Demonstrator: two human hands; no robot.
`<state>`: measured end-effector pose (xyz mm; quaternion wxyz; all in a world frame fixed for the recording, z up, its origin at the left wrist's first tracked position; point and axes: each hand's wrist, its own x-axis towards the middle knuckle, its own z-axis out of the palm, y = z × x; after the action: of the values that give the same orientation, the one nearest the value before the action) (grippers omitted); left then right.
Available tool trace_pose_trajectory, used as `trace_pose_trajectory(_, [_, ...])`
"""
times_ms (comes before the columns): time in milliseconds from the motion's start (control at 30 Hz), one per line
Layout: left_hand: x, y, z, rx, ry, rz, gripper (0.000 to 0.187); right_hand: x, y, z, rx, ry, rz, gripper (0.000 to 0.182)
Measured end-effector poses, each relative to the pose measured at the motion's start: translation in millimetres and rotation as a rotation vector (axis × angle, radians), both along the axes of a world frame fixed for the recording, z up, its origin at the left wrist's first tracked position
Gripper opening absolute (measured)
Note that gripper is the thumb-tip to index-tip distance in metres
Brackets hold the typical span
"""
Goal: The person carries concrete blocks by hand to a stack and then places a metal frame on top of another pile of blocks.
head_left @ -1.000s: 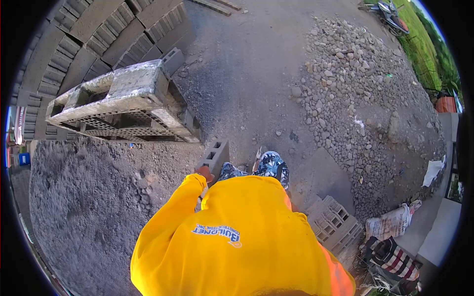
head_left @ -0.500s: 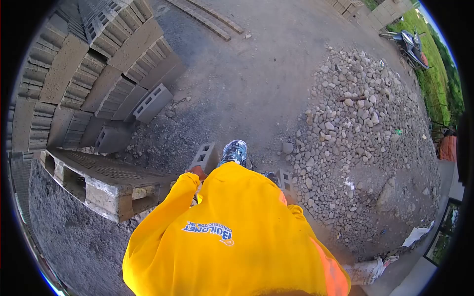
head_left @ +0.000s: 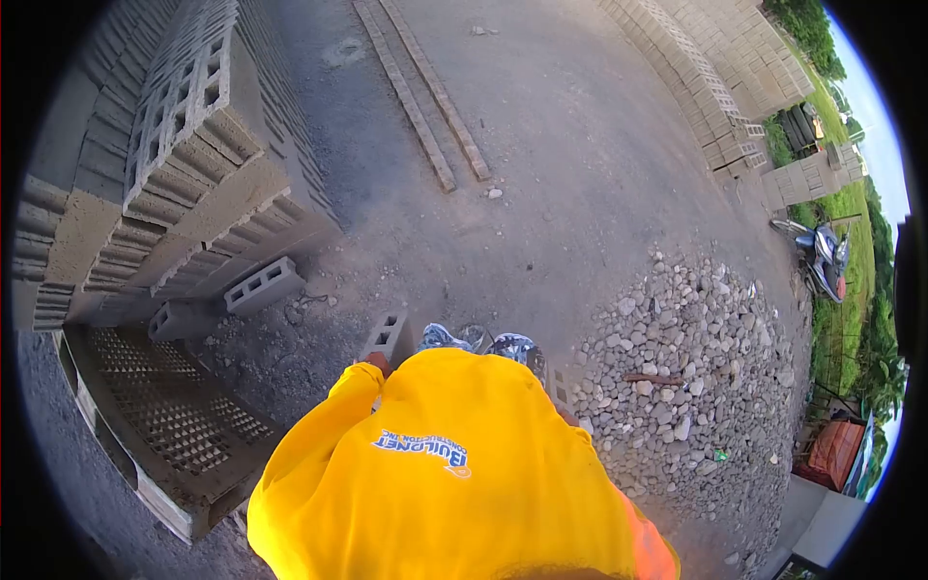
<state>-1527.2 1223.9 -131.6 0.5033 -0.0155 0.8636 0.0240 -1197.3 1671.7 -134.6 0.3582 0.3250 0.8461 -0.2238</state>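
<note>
Yellow shirt (head_left: 454, 483) — "BUILDNET CONSTRUCTION INC", upside down

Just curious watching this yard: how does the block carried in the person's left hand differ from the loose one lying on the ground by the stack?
The carried block is off the ground at the left hand, partly hidden by the yellow sleeve. The loose block lies alone on the dirt, in full view at the foot of the stack. Both are grey hollow concrete blocks with open cells showing.
</note>
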Motion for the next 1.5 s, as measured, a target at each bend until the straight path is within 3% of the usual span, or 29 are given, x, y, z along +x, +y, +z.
trace_pose_trajectory(67, [-58, 45, 10, -0.004, -0.002, 0.018, 0.072, -81, 56, 25, -0.043, -0.051, 0.003, 0.075])
trace_pose_trajectory(167, [-124, 110, 10, 0.076, 0.102, 0.142, 0.074, -184, 144, -7, -0.031, -0.127, 0.026, 0.087])
trace_pose_trajectory(367, [-301, 267, 9, 0.024, 0.018, 0.245, 0.077, -380, 306, -33, -0.083, -0.128, 0.037, 0.086])
trace_pose_trajectory(500, [-421, 346, 18, 0.008, 0.069, 0.266, 0.076, -565, 390, -47, -0.114, -0.153, 0.112, 0.087])
trace_pose_trajectory(567, [-476, 360, 23, -0.001, 0.070, 0.280, 0.074, -657, 403, -3, -0.080, -0.217, 0.209, 0.089])
trace_pose_trajectory(600, [-505, 375, 16, 0.010, 0.076, 0.292, 0.073, -707, 415, 23, -0.047, -0.242, 0.261, 0.090])
trace_pose_trajectory(633, [-530, 379, -10, 0.029, 0.052, 0.322, 0.066, -748, 428, 16, 0.059, -0.354, 0.368, 0.092])
trace_pose_trajectory(733, [-600, 404, -58, 0.083, 0.192, 0.350, 0.050, -869, 460, 37, 0.022, -0.290, 0.462, 0.088])
trace_pose_trajectory(833, [-691, 426, -125, 0.083, 0.124, 0.410, 0.041, -992, 483, 54, 0.072, -0.229, 0.545, 0.086])
trace_pose_trajectory(900, [-771, 455, -132, 0.123, 0.114, 0.373, 0.037, -1088, 502, 47, 0.084, -0.198, 0.567, 0.086])
trace_pose_trajectory(1000, [-901, 471, -118, 0.121, 0.103, 0.299, 0.034, -1222, 530, 21, 0.072, -0.178, 0.579, 0.086])
trace_pose_trajectory(1067, [-937, 472, -86, 0.099, 0.044, 0.242, 0.033, -1298, 548, 18, 0.069, -0.175, 0.599, 0.086])
trace_pose_trajectory(1100, [-976, 474, -58, 0.101, -0.057, 0.355, 0.038, -1338, 553, 16, 0.062, -0.179, 0.603, 0.086])
trace_pose_trajectory(1233, [-1123, 493, 27, -0.012, 0.054, 0.606, 0.055, -1505, 559, 10, 0.058, -0.165, 0.650, 0.086])
trace_pose_trajectory(1500, [-1406, 502, 31, -0.053, 0.074, 0.719, 0.062, -1860, 560, -37, 0.048, -0.176, 0.807, 0.085])
